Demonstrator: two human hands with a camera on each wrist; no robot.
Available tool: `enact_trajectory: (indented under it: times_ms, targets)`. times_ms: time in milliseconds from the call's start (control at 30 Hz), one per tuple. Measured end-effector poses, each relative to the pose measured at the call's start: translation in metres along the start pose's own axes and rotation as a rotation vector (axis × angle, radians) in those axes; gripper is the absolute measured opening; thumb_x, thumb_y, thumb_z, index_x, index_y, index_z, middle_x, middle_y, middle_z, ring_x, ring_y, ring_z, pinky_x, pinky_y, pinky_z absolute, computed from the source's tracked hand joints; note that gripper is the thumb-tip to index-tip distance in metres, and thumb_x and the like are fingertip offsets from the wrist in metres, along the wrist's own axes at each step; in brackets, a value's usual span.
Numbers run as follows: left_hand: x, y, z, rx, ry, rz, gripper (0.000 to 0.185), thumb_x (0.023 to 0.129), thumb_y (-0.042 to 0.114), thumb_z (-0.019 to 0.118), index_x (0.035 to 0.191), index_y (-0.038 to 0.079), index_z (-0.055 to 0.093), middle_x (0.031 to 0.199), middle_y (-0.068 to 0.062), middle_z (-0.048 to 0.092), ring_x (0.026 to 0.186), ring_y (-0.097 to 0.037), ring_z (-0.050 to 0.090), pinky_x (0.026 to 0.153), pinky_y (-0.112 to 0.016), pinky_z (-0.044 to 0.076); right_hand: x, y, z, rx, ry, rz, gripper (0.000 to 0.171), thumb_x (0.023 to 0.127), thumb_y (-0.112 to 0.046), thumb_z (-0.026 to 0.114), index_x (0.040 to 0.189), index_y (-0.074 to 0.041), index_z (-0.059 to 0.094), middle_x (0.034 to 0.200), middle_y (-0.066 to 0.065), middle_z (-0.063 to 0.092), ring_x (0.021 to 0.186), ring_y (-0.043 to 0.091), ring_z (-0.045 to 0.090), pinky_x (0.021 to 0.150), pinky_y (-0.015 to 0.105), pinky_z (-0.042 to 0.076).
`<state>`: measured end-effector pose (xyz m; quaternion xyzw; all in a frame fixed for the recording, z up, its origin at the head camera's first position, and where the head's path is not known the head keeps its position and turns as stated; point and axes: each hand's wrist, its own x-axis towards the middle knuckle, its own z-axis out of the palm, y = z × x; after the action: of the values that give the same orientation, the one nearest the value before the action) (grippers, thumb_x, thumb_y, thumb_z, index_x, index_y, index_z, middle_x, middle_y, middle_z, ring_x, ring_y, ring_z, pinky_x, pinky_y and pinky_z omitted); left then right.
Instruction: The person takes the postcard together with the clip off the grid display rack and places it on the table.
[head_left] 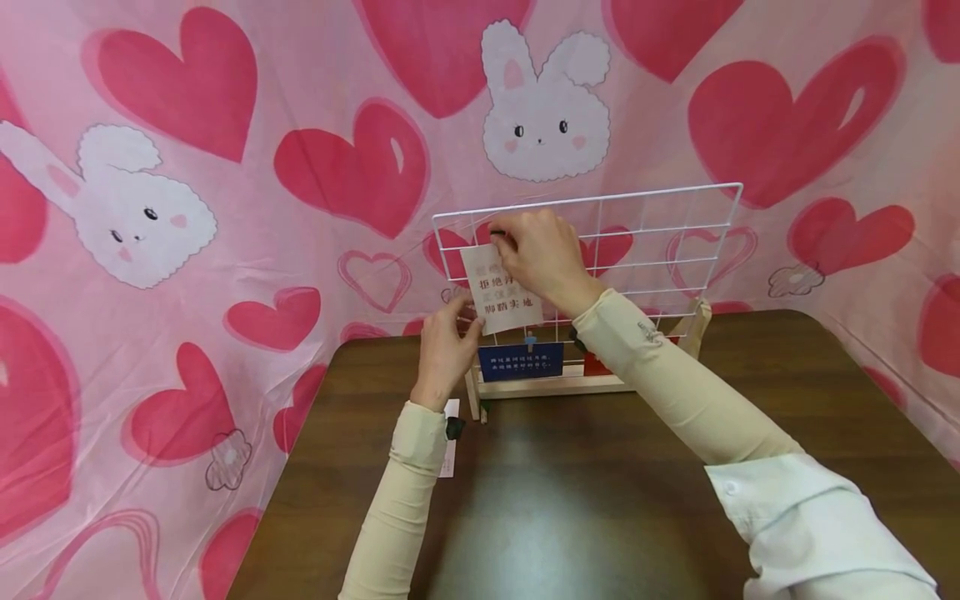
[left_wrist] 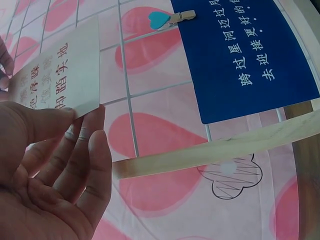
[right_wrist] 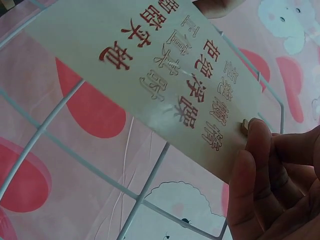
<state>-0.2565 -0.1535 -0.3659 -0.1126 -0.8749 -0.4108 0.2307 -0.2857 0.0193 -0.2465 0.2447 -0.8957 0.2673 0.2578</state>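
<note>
Head: left hand (head_left: 447, 343) at card (head_left: 502, 293) edge

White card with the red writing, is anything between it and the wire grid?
Only fingers that I can see: the left hand pinches the white card at its lower left corner, one finger behind, on the wire grid side. No other object shows between; the blue card hangs below.
</note>
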Motion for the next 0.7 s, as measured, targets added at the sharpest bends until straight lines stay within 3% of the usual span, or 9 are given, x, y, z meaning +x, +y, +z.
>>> enact_trajectory:
  times_ms: [233,467,700]
  targets:
    - [-0.0019,-0.0006,-0.0002,-0.005,-0.006,-0.007,0.015,0.096,0.004,0.07,0.111,0.006,0.073,0.099,-0.015,0.078,0.086,-0.03,0.079,0.08,-0.045,0.064,-0.0012,0.0015,0.002,-0.011,0.002,-0.008,0.02,0.102,-0.017,0.065,0.114,-0.009,0.079,0.096,0.012,0.08,0.07,0.024,0.067,0.057,0.035,0.054]
    - [-0.0016,-0.0012,-0.0018,-0.011,-0.006,-0.005,0.015,0.096,0.004,0.07,0.111,0.006,0.073,0.099,-0.016,0.078,0.086,-0.031,0.078,0.079,-0.046,0.065,-0.0007,0.001,0.0017,-0.032,0.016,-0.012,0.02,0.103,-0.019,0.063,0.096,-0.007,0.077,0.078,0.011,0.073,0.066,0.024,0.062,0.055,0.033,0.049]
    - [-0.0016,-0.0006,-0.0033,0.002,-0.004,-0.005,0.014,0.096,0.005,0.071,0.11,0.006,0.073,0.099,-0.015,0.079,0.087,-0.03,0.078,0.077,-0.046,0.064,-0.0006,-0.0001,0.0026,-0.034,0.019,0.003,0.02,0.103,-0.019,0.063,0.103,-0.007,0.078,0.083,0.011,0.076,0.068,0.025,0.064,0.059,0.035,0.053]
